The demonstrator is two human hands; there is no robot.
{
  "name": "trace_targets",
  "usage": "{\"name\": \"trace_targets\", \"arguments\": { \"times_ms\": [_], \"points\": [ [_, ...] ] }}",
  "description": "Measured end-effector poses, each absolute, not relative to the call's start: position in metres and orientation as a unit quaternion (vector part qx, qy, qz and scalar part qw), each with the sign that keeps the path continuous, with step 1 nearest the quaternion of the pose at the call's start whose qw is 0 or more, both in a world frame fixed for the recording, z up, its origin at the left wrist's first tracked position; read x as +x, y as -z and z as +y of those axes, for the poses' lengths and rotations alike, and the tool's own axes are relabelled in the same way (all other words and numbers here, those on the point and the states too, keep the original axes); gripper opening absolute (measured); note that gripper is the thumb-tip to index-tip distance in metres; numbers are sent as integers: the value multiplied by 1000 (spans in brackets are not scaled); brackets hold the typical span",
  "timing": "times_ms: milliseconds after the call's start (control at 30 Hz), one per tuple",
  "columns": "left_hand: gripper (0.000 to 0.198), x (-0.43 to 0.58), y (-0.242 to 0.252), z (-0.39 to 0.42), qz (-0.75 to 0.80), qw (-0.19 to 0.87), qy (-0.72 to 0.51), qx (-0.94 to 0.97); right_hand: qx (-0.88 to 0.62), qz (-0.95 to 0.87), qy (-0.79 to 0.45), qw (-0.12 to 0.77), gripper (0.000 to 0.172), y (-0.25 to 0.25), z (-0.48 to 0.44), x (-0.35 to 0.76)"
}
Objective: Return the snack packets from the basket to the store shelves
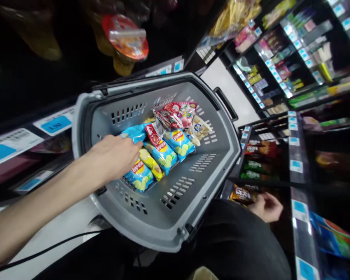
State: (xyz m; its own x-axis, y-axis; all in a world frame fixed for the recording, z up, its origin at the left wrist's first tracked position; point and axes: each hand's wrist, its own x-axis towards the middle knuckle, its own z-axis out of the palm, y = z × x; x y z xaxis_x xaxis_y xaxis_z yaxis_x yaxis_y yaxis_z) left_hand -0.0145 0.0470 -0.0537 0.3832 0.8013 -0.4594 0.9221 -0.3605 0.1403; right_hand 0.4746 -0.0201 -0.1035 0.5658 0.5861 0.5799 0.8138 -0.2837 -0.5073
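Observation:
A grey shopping basket [218, 155] holds several bags of snacks. Inside it, my left hand [119, 155] curls its fingers over a blue bag of chips [135, 133] at the left of the pile. Close by lie more blue chip bags [163, 155], a yellow bag [151, 163], red-and-white packets [177, 114] and a pale packet [200, 130]. To the right, beyond my dark-clad knee, my right hand [266, 208] is bent with curled fingers beside a dark brown snack packet [242, 194] on a low shelf. Blur and the knee hide whatever its fingers may hold.
Shelf edges with blue price labels [56, 124] run along the left. An orange-lidded cup [126, 37] sits above the basket. Red packets [259, 148] and green packets [255, 169] stand on the right-hand shelf [296, 165]. A black cable [61, 243] crosses at lower left.

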Motion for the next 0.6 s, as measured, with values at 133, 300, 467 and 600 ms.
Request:
{"name": "trace_targets", "arguments": {
  "times_ms": [133, 300, 467, 600],
  "points": [
    [39, -14, 48, 43, 543, 189, 135, 807, -618, -553, 146, 539, 13, 69, 67, 424],
    [36, -16, 46, 40, 555, 201, 122, 798, -372, -896, -6, 241, 17, 27, 126, 305],
    [38, -22, 47, 37, 586, 210, 99, 777, -184, -978, 9, -102, 24, 62, 151, 212],
    [41, -24, 45, 35, 594, 219, 110, 766, -180, -974, 24, -134, 25, 86, 185, 177]
  ]
}}
